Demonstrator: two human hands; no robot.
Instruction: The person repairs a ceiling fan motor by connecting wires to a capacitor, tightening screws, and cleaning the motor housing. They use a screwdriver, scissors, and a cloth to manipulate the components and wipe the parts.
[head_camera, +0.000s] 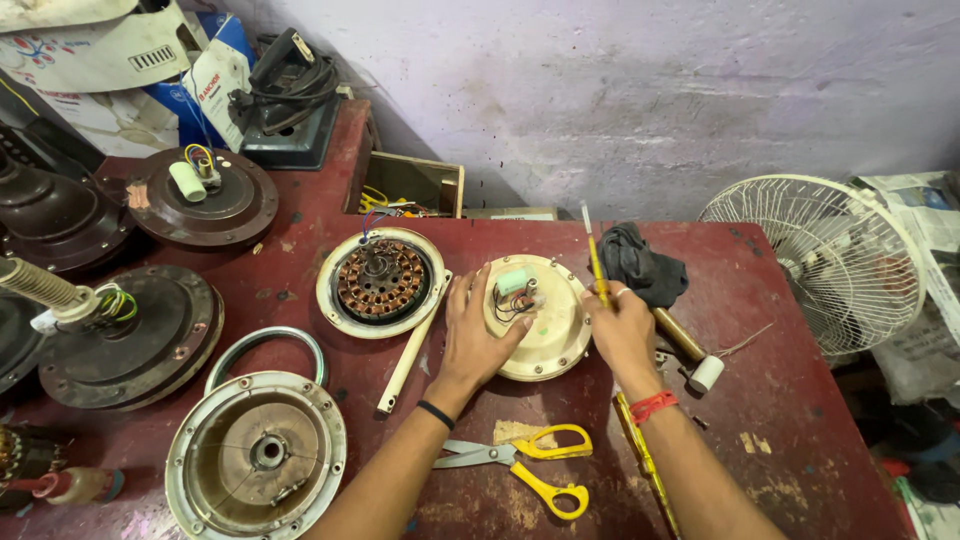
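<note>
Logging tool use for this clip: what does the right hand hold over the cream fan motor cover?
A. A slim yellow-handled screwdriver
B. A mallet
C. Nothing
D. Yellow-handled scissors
A: the right hand grips a slim yellow-handled screwdriver; the scissors and mallet lie on the table.

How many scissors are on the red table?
1: the yellow-handled scissors lie near the table's front edge, between the person's two forearms. More may be hidden under clutter.

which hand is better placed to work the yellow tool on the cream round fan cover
Probably the right hand: it already grips the yellow screwdriver at the cream round fan cover, while the left hand lies flat, steadying it.
</note>
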